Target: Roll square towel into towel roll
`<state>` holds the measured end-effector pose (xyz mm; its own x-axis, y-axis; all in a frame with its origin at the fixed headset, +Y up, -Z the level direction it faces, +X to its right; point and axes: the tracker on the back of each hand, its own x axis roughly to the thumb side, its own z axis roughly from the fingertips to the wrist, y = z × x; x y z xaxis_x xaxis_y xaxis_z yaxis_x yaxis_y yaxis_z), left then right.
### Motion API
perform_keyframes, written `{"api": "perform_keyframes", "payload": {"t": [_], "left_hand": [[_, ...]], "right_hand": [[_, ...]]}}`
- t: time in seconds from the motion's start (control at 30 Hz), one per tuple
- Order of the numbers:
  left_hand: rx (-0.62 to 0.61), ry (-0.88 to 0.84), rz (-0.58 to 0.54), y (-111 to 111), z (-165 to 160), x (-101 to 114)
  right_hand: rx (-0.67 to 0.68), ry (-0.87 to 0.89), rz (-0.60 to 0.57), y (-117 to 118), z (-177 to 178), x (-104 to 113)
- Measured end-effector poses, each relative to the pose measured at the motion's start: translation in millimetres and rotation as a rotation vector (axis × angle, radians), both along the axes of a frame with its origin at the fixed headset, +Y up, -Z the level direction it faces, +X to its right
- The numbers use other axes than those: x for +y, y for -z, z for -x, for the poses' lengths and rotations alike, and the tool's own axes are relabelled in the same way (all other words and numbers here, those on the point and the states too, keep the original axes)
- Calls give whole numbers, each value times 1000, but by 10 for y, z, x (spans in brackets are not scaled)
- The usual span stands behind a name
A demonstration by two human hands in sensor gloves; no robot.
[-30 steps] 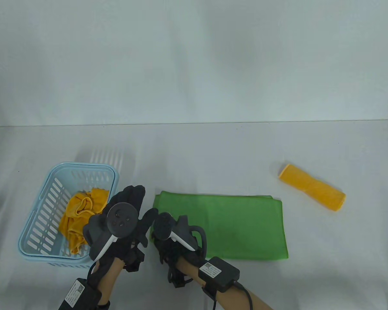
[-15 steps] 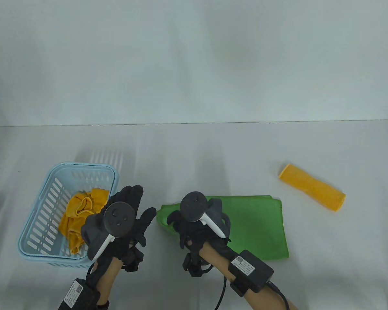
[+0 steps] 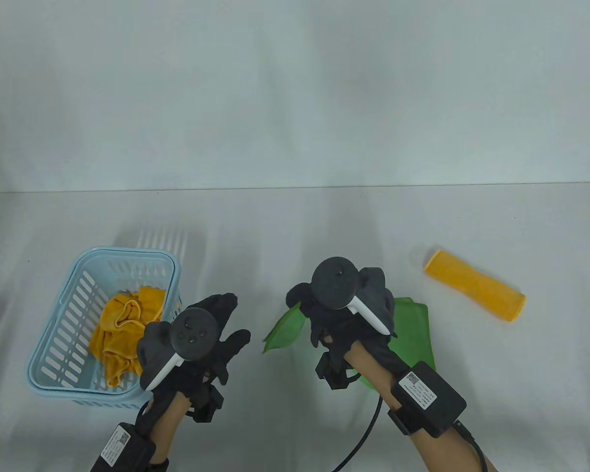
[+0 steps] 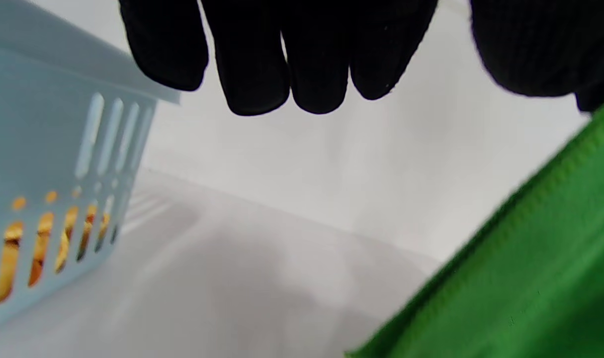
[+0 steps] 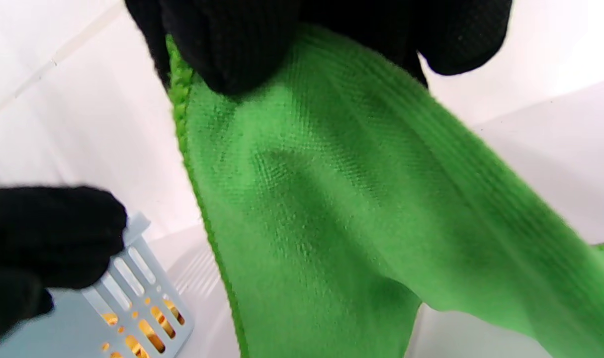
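Gripping green towel (image 3: pixel 413 324): right hand (image 3: pixel 346 305) | blue basket (image 3: pixel 59 344) beside left hand (image 3: pixel 196 344)

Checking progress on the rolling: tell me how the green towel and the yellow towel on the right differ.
The green towel is unrolled, while the yellow towel roll is a finished cylinder. The green towel is pinched and lifted at one end by the right hand; the yellow towel roll lies untouched on the table. Both are soft cloth.
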<state>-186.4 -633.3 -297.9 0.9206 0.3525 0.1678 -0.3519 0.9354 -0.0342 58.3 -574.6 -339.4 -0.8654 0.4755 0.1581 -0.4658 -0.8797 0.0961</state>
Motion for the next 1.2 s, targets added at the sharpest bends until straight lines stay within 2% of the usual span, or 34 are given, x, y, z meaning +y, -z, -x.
{"api": "perform_keyframes", "payload": {"t": [0.43, 0.6, 0.9, 1.2], "left_hand": [[-150, 50, 204, 96, -318, -399], [-191, 6, 246, 107, -400, -455], [-175, 3, 195, 69, -418, -419], [-93, 106, 19, -18, -493, -312]], "right_hand": [[22, 63, -29, -128, -162, 330], [28, 86, -38, -171, -179, 398], [0, 124, -26, -135, -248, 419], [-42, 191, 14, -93, -337, 440]]}}
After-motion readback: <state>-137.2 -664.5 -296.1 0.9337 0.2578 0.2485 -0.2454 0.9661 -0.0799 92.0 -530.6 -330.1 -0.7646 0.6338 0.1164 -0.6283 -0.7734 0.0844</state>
